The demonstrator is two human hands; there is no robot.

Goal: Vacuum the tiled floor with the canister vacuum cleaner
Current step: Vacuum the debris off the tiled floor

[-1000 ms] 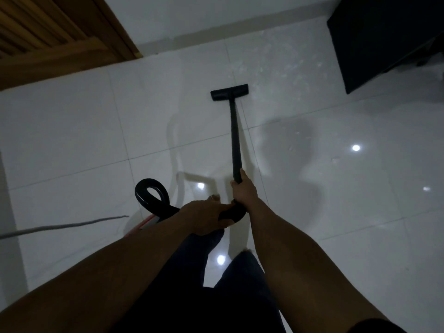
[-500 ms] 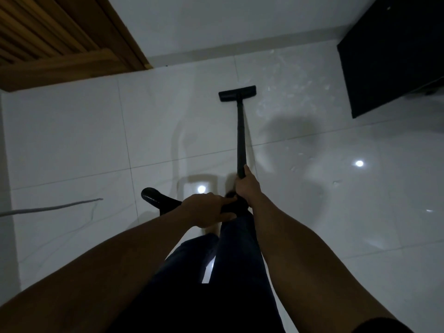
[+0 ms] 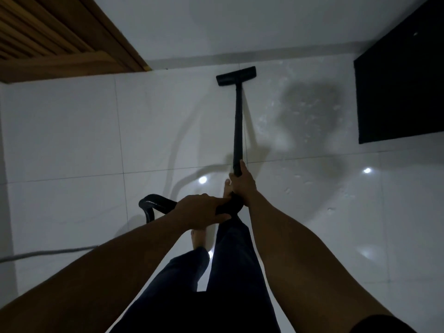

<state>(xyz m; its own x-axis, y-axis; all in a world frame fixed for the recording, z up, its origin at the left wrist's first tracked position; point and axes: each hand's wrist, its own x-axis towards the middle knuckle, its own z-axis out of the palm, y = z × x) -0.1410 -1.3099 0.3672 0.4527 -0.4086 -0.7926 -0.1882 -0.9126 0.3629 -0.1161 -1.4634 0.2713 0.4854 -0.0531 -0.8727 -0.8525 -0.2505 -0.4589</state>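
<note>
Both hands grip the black vacuum wand (image 3: pixel 237 126) on the white tiled floor (image 3: pixel 72 131).
Right hand (image 3: pixel 242 183) and left hand (image 3: pixel 199 210) fingers wrap it; its flat black nozzle (image 3: pixel 236 76) sits near the skirting, between wooden door (image 3: pixel 48 37) and black cabinet (image 3: pixel 398 92), open tiles either side.

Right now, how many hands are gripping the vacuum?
2. The right hand grips the wand farther forward; the left hand holds the curved handle end where the hose joins. No other hands are visible.

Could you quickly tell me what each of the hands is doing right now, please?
Left hand: closed on the curved handle end of the vacuum wand.
Right hand: closed around the wand, further down the tube.
</note>
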